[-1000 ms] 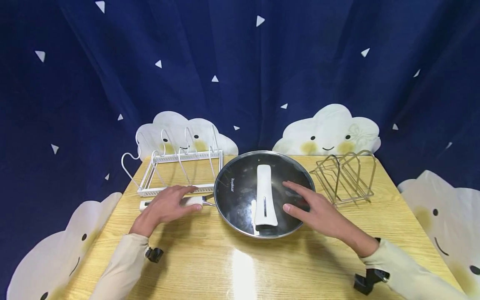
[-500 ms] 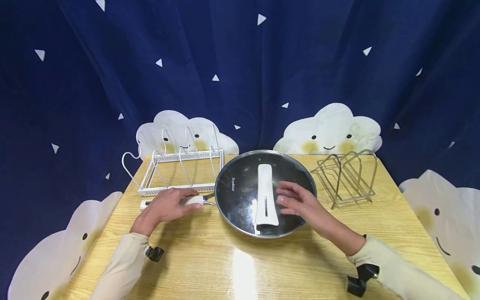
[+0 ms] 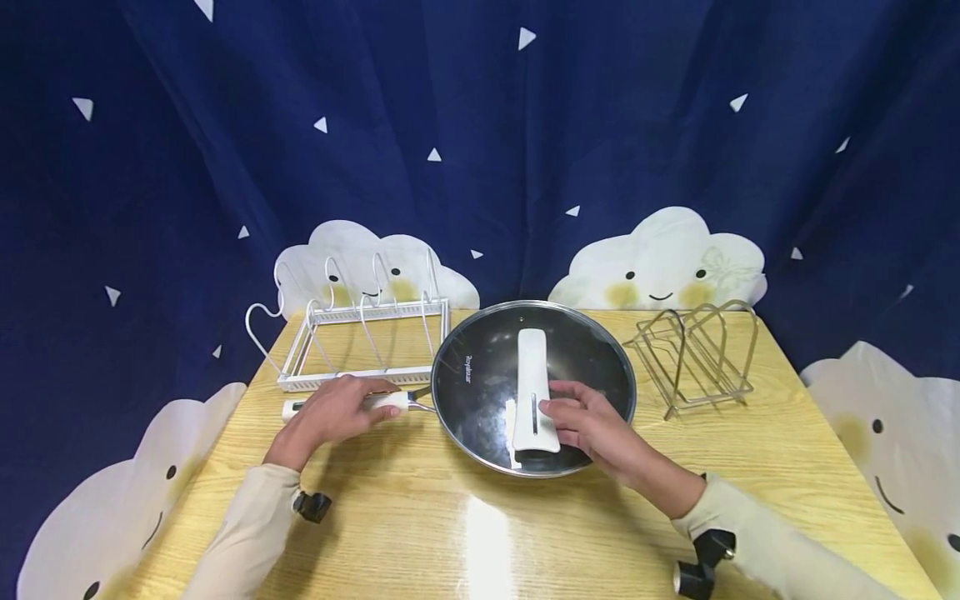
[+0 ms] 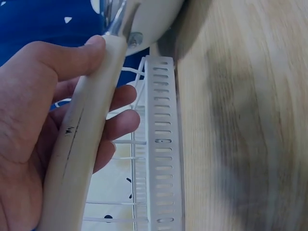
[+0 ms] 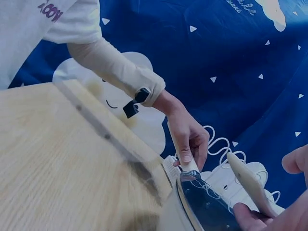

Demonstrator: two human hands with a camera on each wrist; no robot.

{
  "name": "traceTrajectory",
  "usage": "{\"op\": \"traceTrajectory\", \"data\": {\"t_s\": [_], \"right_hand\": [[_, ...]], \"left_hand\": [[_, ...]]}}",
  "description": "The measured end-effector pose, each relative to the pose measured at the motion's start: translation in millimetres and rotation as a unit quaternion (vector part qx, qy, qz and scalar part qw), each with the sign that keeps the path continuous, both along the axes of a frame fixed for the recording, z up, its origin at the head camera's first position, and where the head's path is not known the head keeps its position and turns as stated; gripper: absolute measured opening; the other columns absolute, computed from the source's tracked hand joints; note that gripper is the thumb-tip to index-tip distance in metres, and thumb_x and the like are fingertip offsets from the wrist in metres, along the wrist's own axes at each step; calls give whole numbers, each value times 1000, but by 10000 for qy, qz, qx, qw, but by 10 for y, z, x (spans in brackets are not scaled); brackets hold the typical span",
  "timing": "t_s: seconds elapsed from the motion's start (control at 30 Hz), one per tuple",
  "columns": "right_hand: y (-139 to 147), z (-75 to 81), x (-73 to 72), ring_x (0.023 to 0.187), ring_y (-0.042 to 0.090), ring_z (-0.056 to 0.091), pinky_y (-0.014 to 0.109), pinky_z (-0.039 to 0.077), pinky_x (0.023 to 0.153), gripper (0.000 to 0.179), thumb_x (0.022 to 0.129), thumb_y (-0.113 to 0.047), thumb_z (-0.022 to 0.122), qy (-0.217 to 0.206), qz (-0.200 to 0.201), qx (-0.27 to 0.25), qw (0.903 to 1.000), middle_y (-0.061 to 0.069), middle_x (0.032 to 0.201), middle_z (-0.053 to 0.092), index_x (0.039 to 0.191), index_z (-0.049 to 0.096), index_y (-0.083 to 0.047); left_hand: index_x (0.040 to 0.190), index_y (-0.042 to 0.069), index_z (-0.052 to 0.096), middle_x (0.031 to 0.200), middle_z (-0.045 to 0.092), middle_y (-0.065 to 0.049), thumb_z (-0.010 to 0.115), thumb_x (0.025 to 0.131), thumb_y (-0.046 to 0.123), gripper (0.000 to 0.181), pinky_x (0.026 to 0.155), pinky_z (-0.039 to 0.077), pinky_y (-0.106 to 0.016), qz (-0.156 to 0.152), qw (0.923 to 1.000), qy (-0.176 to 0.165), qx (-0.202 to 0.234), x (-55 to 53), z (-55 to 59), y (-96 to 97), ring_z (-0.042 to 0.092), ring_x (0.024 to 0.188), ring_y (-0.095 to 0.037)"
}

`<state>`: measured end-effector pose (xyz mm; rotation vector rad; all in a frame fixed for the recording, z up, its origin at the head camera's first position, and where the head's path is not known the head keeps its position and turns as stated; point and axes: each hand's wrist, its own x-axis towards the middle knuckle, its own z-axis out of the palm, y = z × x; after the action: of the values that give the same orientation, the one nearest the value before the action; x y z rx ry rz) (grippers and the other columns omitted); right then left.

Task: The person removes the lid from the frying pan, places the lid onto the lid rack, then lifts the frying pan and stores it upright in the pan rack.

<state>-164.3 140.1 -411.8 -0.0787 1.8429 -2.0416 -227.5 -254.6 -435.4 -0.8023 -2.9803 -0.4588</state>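
Pan handle is wrapped by left grip, pan parked on counter, lid on. Right grip is held half-spread beside lid handle — contact's hard to tell. Lid-grabbing stage, seemingly — firm pinch called for.

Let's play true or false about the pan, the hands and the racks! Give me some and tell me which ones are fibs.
1. The left hand grips the pan handle. True.
2. The lid lies beside the pan. False: it sits on top of the pan.
3. In the head view, the white rack is left of the lid. True.
4. The right hand is on the brown wire rack. False: it is at the lid handle.
5. The backdrop is plain red. False: it is dark blue with white triangles and smiling clouds.
6. Both racks stand on the table. True.
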Motion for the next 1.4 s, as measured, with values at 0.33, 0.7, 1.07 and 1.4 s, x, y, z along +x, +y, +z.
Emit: {"op": "traceTrajectory", "data": {"t_s": [0.33, 0.7, 1.07, 1.4], "right_hand": [[-133, -100, -20, 96, 17, 71, 30, 59, 83, 62, 99, -15, 64, -275, 94, -351, 9990, 15, 117, 68, 143, 31, 15], [-229, -171, -46, 93, 22, 75, 41, 60, 85, 51, 104, -17, 61, -462, 283, -1010, 9934, 17, 117, 71, 137, 36, 11], [-324, -234, -34, 85, 18, 74, 36, 61, 78, 45, 103, -10, 61, -221, 61, -975, 9950, 15, 107, 72, 133, 39, 16], [-348, -270, -14, 82, 18, 74, 35, 61, 77, 46, 106, -14, 57, -49, -82, -1021, 9947, 13, 101, 69, 132, 39, 18]], "left_hand": [[116, 21, 79, 107, 77, 4, 77, 90, 40, 33, 73, 52, -37, 55, 9980, -478, 402, -31, 47, 8, 63, 81, -7], [115, 17, 80, 109, 77, 1, 79, 89, 37, 33, 70, 48, -31, 92, 9929, -951, 710, -69, 60, -6, 60, 79, -8], [116, 17, 80, 110, 77, 0, 79, 90, 37, 33, 72, 48, -32, 150, 9929, -956, 691, -72, 47, -8, 60, 81, -9], [117, 18, 79, 114, 76, -2, 78, 89, 39, 35, 74, 50, -34, 213, 9921, -1008, 711, -67, 66, -2, 64, 86, -9]]}}
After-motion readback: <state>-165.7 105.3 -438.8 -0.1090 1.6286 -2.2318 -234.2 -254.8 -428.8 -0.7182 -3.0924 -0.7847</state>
